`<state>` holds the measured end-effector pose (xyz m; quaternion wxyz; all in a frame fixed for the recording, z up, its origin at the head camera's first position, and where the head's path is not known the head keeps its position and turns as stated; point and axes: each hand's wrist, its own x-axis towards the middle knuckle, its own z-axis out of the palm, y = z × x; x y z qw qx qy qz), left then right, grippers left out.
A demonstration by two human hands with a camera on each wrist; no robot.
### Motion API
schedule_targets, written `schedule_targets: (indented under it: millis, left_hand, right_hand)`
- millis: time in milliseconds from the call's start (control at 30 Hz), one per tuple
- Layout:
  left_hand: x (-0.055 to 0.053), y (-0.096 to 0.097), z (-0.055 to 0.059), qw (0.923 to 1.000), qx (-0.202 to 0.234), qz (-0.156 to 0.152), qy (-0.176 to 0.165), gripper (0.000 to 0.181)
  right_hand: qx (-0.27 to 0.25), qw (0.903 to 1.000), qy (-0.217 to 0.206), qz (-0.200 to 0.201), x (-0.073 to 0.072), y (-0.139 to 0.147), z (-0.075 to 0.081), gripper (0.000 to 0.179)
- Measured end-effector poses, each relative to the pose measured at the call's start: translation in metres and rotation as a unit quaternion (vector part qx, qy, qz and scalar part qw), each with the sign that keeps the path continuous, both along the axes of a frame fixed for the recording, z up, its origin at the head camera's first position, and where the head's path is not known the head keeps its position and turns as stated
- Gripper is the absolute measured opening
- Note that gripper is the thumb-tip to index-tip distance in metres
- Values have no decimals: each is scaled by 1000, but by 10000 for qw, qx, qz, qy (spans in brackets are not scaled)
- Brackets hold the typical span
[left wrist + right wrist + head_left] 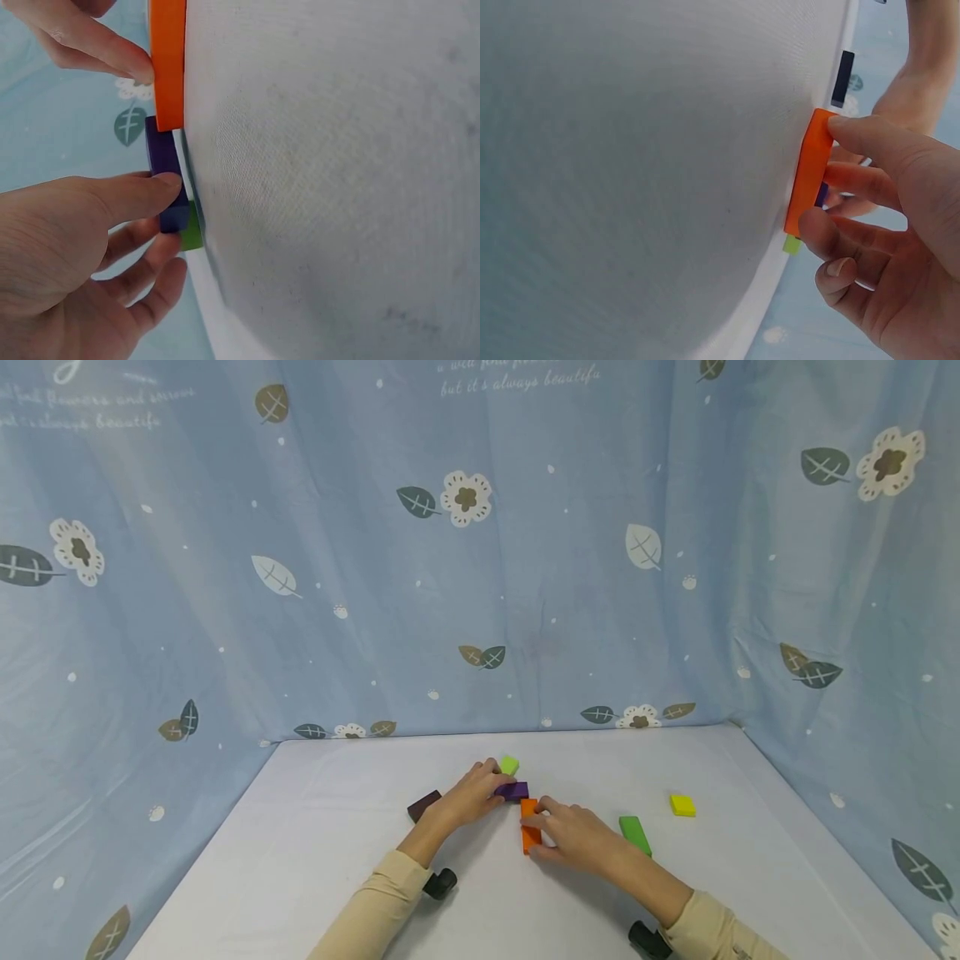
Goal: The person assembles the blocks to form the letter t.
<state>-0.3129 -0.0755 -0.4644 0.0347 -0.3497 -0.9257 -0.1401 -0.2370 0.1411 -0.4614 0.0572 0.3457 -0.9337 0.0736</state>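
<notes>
My left hand (472,793) pinches a purple block (513,792) between thumb and fingers, which shows clearly in the left wrist view (166,172). Just behind it lies a lime green block (509,765), partly covered by that hand. My right hand (577,837) grips an orange block (530,827) lengthwise, with the thumb at its near end. In the right wrist view the orange block (808,172) lies flat along the white tabletop, its long side facing the camera. One end of the orange block is right at the purple block, roughly at a right angle to it.
A dark brown block (423,806) lies left of my left wrist. Beyond my right forearm are a green block (635,835) and a yellow block (682,805). White cloth (322,835) covers the table, and a blue patterned curtain (540,568) hangs behind it and at both sides.
</notes>
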Motion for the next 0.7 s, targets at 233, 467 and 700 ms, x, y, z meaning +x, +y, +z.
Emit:
schedule_targets:
  millis: [233, 467, 700]
  left_hand:
    - [-1, 1, -2, 10000, -25, 29, 47, 33]
    - [-1, 2, -4, 9999, -43, 45, 91, 32]
    - [1, 2, -5, 9998, -58, 36, 177, 31]
  right_hand:
    - [-4, 10000, 27, 2, 0, 0, 2, 36]
    - [-4, 10000, -14, -2, -1, 0, 1, 37]
    - [7, 10000, 43, 30, 0, 0, 0, 36]
